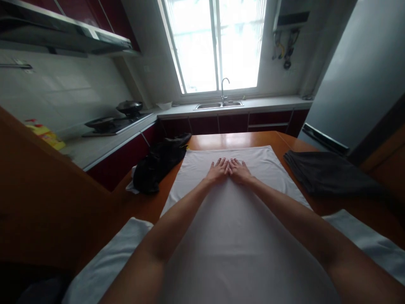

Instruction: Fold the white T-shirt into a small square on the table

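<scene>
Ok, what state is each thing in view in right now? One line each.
white shirt: spread flat on the table, sleeves out to both sides
left hand: open, palm down on the shirt, touching the right hand
right hand: open, palm down on the shirt
black garment: crumpled, at the table's left edge
grey cloth: folded flat, on the table's right side
</scene>
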Motion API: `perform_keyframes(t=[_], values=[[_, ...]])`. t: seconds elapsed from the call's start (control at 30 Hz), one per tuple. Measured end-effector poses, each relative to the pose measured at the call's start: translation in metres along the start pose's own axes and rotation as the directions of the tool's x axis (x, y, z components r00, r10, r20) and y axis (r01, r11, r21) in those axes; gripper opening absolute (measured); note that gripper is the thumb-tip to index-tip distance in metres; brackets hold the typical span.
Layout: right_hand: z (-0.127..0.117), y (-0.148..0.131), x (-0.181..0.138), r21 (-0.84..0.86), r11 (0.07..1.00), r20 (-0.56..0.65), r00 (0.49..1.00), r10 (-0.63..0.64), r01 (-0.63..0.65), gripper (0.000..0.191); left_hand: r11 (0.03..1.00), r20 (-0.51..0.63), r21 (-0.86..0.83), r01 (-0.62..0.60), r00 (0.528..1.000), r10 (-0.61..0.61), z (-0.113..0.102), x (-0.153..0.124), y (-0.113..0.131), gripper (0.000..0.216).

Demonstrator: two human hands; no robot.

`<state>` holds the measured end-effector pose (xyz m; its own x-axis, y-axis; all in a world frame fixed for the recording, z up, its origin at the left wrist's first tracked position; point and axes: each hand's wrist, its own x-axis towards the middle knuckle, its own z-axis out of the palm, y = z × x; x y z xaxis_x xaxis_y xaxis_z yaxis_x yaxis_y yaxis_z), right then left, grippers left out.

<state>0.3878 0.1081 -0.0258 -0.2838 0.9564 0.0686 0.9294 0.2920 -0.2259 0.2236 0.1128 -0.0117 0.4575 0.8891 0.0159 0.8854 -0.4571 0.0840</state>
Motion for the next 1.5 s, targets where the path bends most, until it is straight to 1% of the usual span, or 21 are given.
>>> perform_keyframes(t=[0.03, 0.1, 0.17, 0.27, 0.33, 0.43, 0.57, 0.63, 0.7, 0.77, 0.83, 0.87, 0.93, 1.0, 1.07, 1.2, 1.27, 1.33, 1.4, 1.43, 1.5], values=[[0.001, 0.003, 0.005, 0.007, 1.0, 0.003, 1.0, 0.005, -0.005, 0.063, 1.0, 0.01, -0.005, -0.001, 1.0, 0.001, 0.001, 0.009, -0.002, 0.06], [-0.003, 0.026, 0.015, 0.001, 0.998, 0.0, 0.998, 0.065, -0.065, 0.065, 0.999, 0.017, 0.003, 0.039, 0.999, -0.039, 0.0, 0.021, -0.023, 0.063], [-0.01, 0.063, 0.024, -0.015, 0.987, -0.016, 0.987, 0.161, -0.161, 0.066, 0.992, 0.006, 0.023, 0.127, 0.992, -0.127, -0.004, 0.028, -0.059, 0.066], [-0.02, 0.119, 0.036, -0.019, 0.951, -0.041, 0.951, 0.308, -0.309, 0.064, 0.964, -0.004, 0.047, 0.264, 0.965, -0.264, -0.011, 0.033, -0.116, 0.066], [-0.025, 0.145, 0.044, -0.013, 0.934, -0.053, 0.933, 0.357, -0.358, 0.064, 0.941, -0.001, 0.061, 0.333, 0.943, -0.333, -0.015, 0.036, -0.144, 0.067], [-0.031, 0.166, 0.051, -0.001, 0.924, -0.068, 0.922, 0.382, -0.383, 0.065, 0.921, 0.016, 0.064, 0.384, 0.922, -0.386, -0.018, 0.04, -0.164, 0.07], [-0.038, 0.17, 0.052, 0.014, 0.923, -0.109, 0.917, 0.384, -0.384, 0.065, 0.923, 0.024, 0.026, 0.385, 0.922, -0.385, -0.019, 0.042, -0.168, 0.071], [-0.039, 0.161, 0.05, 0.013, 0.928, -0.159, 0.915, 0.37, -0.373, 0.063, 0.927, -0.001, 0.015, 0.374, 0.928, -0.374, -0.021, 0.041, -0.163, 0.07], [-0.037, 0.143, 0.044, 0.005, 0.943, -0.208, 0.922, 0.326, -0.333, 0.061, 0.942, -0.054, 0.02, 0.334, 0.941, -0.333, -0.022, 0.038, -0.149, 0.067], [-0.032, 0.114, 0.034, -0.006, 0.966, -0.224, 0.942, 0.251, -0.259, 0.06, 0.97, -0.088, 0.033, 0.239, 0.968, -0.236, -0.024, 0.03, -0.125, 0.064], [-0.027, 0.079, 0.015, -0.014, 0.989, -0.198, 0.97, 0.143, -0.149, 0.059, 0.994, -0.071, 0.036, 0.103, 0.992, -0.1, -0.024, 0.013, -0.093, 0.061], [-0.025, 0.061, 0.001, -0.015, 0.998, -0.171, 0.984, 0.058, -0.062, 0.058, 0.999, -0.054, 0.029, 0.038, 0.998, -0.036, -0.024, 0.001, -0.075, 0.06], [-0.025, 0.028, -0.033, 0.002, 0.994, -0.11, 0.988, -0.111, 0.112, 0.059, 0.997, -0.037, 0.017, -0.08, 0.996, 0.08, -0.022, -0.031, -0.041, 0.059], [-0.026, 0.002, -0.074, 0.04, 0.956, -0.059, 0.955, -0.289, 0.292, 0.061, 0.984, -0.006, 0.004, -0.179, 0.984, 0.179, -0.018, -0.072, -0.015, 0.06], [-0.028, -0.015, -0.118, 0.11, 0.91, 0.002, 0.916, -0.401, 0.399, 0.063, 0.968, 0.031, -0.019, -0.25, 0.968, 0.251, -0.015, -0.117, 0.001, 0.062], [-0.03, -0.033, -0.204, 0.238, 0.847, 0.091, 0.857, -0.507, 0.475, 0.066, 0.958, 0.072, -0.098, -0.27, 0.958, 0.277, -0.019, -0.204, 0.015, 0.061], [-0.03, -0.039, -0.243, 0.28, 0.8, 0.113, 0.81, -0.576, 0.53, 0.067, 0.937, 0.098, -0.142, -0.319, 0.938, 0.333, -0.025, -0.243, 0.024, 0.062], [-0.031, -0.045, -0.274, 0.288, 0.78, 0.113, 0.789, -0.604, 0.556, 0.066, 0.906, 0.114, -0.185, -0.38, 0.908, 0.404, -0.032, -0.275, 0.038, 0.063], [-0.03, -0.05, -0.293, 0.274, 0.788, 0.104, 0.797, -0.594, 0.552, 0.065, 0.874, 0.115, -0.216, -0.436, 0.877, 0.466, -0.036, -0.294, 0.052, 0.063], [-0.03, -0.051, -0.296, 0.262, 0.799, 0.098, 0.809, -0.58, 0.542, 0.065, 0.86, 0.111, -0.222, -0.459, 0.864, 0.49, -0.037, -0.297, 0.058, 0.064], [-0.028, -0.049, -0.288, 0.222, 0.839, 0.075, 0.849, -0.522, 0.496, 0.064, 0.86, 0.1, -0.2, -0.469, 0.864, 0.494, -0.035, -0.29, 0.063, 0.064]])
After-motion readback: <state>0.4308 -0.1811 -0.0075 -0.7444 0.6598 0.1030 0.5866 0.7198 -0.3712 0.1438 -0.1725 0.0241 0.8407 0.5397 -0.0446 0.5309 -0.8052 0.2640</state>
